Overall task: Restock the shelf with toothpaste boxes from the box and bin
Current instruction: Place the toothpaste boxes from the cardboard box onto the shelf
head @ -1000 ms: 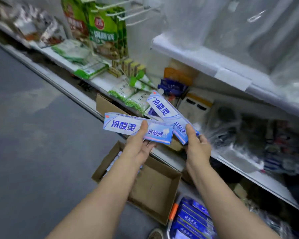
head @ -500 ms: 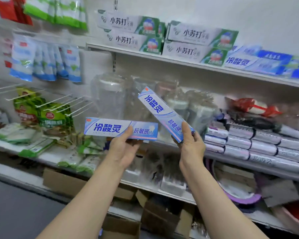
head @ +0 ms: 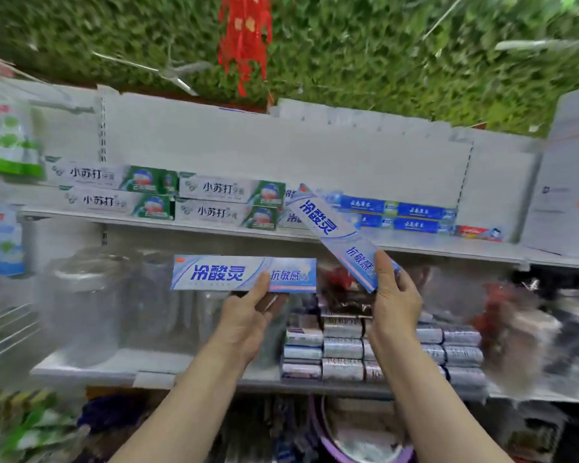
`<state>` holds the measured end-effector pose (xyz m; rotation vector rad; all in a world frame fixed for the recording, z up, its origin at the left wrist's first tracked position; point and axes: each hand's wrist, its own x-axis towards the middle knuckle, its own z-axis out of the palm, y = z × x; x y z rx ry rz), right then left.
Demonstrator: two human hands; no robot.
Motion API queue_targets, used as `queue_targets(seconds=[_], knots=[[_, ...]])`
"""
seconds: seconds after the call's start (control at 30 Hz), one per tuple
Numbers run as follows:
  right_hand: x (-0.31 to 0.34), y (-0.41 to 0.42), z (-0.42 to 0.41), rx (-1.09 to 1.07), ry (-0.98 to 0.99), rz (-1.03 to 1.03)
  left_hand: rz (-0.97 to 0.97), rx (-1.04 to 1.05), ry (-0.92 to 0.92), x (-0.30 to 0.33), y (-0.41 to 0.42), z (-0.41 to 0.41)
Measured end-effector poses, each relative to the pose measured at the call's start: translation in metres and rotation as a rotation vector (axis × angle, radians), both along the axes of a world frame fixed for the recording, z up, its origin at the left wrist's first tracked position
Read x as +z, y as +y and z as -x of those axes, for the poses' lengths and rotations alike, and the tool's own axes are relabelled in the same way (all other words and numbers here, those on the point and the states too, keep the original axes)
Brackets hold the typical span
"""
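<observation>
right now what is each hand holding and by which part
Each holds a toothpaste box by its right-hand end: the left hand holds the level box, the right hand the tilted box, thumbs on the printed face.

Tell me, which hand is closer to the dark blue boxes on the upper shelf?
The right hand. It holds its box just below and left of the dark blue boxes, under the shelf edge. The left hand is lower and farther left.
</observation>
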<state>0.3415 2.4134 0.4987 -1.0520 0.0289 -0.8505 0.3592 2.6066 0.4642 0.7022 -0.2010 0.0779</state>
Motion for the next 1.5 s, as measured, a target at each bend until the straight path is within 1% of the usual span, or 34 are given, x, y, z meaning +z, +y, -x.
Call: queue_targets(seconds=[0.1,0.23,0.33,0.47,0.53,0.73,0.9,1.0,1.07,1.13,1.2,1.27,1.3,1.33,1.43,1.5], knots=[[0.016,-0.043,-0.019,-0.074,-0.004,-0.001,0.034,-0.04,0.01,0.022,-0.044,-0.014],[0.034,-0.093,-0.04,-0.142,-0.026,-0.021,0.065,-0.076,-0.022,0.046,-0.096,-0.039],[0.044,-0.119,-0.054,-0.208,0.006,0.028,0.072,-0.099,-0.037,0.057,-0.129,-0.054],[0.042,-0.147,-0.085,-0.309,0.131,0.088,0.058,-0.099,-0.021,0.064,-0.161,-0.069],[0.042,-0.156,-0.1,-0.313,0.192,0.106,0.062,-0.085,-0.009,0.065,-0.171,-0.076],[0.039,-0.173,-0.132,-0.397,0.277,0.233,0.048,-0.047,0.025,0.069,-0.183,-0.092],[0.051,-0.177,-0.142,-0.443,0.341,0.253,0.031,-0.042,0.03,0.071,-0.184,-0.105],[0.054,-0.178,-0.143,-0.475,0.403,0.304,0.017,-0.06,0.026,0.072,-0.184,-0.112],[0.054,-0.177,-0.141,-0.52,0.394,0.323,0.003,-0.084,0.02,0.073,-0.184,-0.117],[0.055,-0.169,-0.138,-0.589,0.311,0.341,-0.001,-0.099,0.015,0.073,-0.182,-0.121],[0.055,-0.155,-0.132,-0.58,0.163,0.395,0.0,-0.109,0.006,0.074,-0.18,-0.126],[0.056,-0.14,-0.123,-0.454,0.091,0.467,0.0,-0.112,-0.004,0.075,-0.177,-0.129],[0.057,-0.134,-0.119,-0.39,0.096,0.527,-0.001,-0.114,-0.006,0.076,-0.176,-0.13],[0.057,-0.131,-0.117,-0.391,0.112,0.611,-0.005,-0.117,-0.009,0.076,-0.175,-0.131],[0.059,-0.131,-0.117,-0.63,0.166,0.866,-0.024,-0.132,-0.023,0.077,-0.17,-0.133],[0.061,-0.135,-0.124,-0.631,0.276,0.897,-0.027,-0.139,-0.025,0.077,-0.168,-0.135]])
